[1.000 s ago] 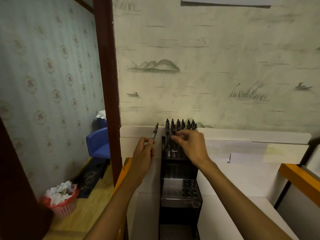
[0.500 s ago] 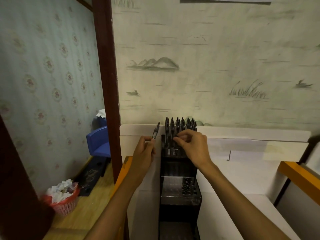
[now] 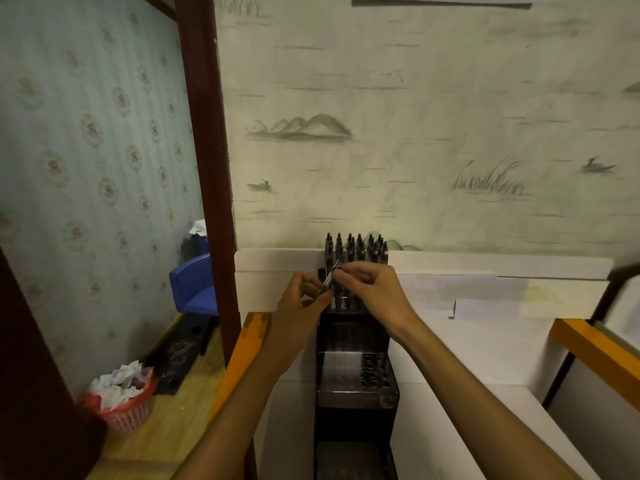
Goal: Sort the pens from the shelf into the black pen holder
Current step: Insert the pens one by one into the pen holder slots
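Above holder [image 3: 356,393] top tier, both hands pinching pen [image 3: 329,277]

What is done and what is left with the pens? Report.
Done: the top tier of the black pen holder is packed with upright pens. In hand: one pen, held by the left hand with the right hand at it. Left: the lower tier's holes look empty.

Pretty dim indoor shot, soft greenish cast, no hard shadows or glare anywhere. The wallpaper wall [image 3: 415,133] is the best-lit part; it gets murkier below it, and the black pen holder [image 3: 356,393] loses detail. Wide-angle lens bends the door post [image 3: 204,168] left of the wall. Corners look darker and slightly soft.
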### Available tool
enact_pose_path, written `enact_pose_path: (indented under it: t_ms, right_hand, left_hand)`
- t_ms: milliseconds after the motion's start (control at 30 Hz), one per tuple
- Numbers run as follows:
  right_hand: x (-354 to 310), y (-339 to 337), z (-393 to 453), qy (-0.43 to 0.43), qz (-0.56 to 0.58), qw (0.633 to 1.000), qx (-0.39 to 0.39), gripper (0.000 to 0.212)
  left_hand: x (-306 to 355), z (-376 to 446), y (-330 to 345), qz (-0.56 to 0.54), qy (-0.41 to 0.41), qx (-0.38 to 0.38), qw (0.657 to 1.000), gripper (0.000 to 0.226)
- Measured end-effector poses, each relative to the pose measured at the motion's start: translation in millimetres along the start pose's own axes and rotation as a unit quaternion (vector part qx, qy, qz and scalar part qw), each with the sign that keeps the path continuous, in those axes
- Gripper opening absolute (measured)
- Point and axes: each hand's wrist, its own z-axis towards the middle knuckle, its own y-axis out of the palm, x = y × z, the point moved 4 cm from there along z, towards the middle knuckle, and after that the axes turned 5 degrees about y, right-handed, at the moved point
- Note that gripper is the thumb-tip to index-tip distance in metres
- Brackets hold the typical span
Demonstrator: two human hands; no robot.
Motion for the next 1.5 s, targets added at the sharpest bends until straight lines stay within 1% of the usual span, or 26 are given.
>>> enact_pose_path:
  t_ms: [100,167,267,333,400,500,567,633,833,1000,1200,1300,1433,1500]
  right_hand:
    - [0,1,0,0.022,0.048,0.998,-0.021,0.027]
    - [-2,0,2,0.026,0.083,0.996,-0.015,0.027]
    - [-8,-5,6,0.023,0.124,0.992,0.021,0.024]
    - [-12,-10,10,0.011,0.127,0.990,0.055,0.022]
    - [-17,-15,13,-0.007,0.108,0.990,0.086,0.022]
    - [-27,-21,16,-0.062,0.007,0.988,0.140,0.018]
    - [-32,-24,17,-0.092,-0.049,0.980,0.169,0.015]
    - [-34,-24,19,-0.104,-0.070,0.976,0.179,0.018]
    - [-23,-22,23,-0.110,-0.143,0.967,0.180,0.023]
    - [-12,-24,20,-0.107,-0.198,0.955,0.193,0.023]
    - [3,-18,14,-0.079,-0.281,0.940,0.175,0.024]
    - [8,-16,10,-0.067,-0.300,0.937,0.167,0.026]
    - [6,-15,4,-0.059,-0.311,0.933,0.169,0.026]
    - [5,-16,0,-0.051,-0.305,0.936,0.169,0.026]
  left_hand:
    - [4,0,3,-0.005,0.003,-0.009,1.000,0.016]
    - [7,1,1,0.013,0.007,-0.012,1.000,0.014]
    - [8,3,-8,0.040,0.024,-0.007,0.999,0.007]
    - [7,3,-16,0.081,0.048,0.006,0.996,0.003]
    - [6,3,-26,0.161,0.083,0.019,0.983,0.005]
    - [3,5,-37,0.271,0.119,0.009,0.955,0.003]
    - [1,6,-41,0.313,0.126,-0.002,0.941,0.011]
    - [0,6,-41,0.342,0.137,-0.012,0.929,0.018]
    - [3,1,-39,0.369,0.159,-0.021,0.915,0.023]
    - [3,-2,-41,0.365,0.143,-0.025,0.919,0.018]
    - [1,-8,-43,0.358,0.138,-0.037,0.923,0.016]
    - [2,-11,-42,0.366,0.135,-0.046,0.920,0.016]
    - [8,-16,-42,0.363,0.139,-0.049,0.920,0.026]
    - [10,-17,-40,0.359,0.141,-0.056,0.921,0.021]
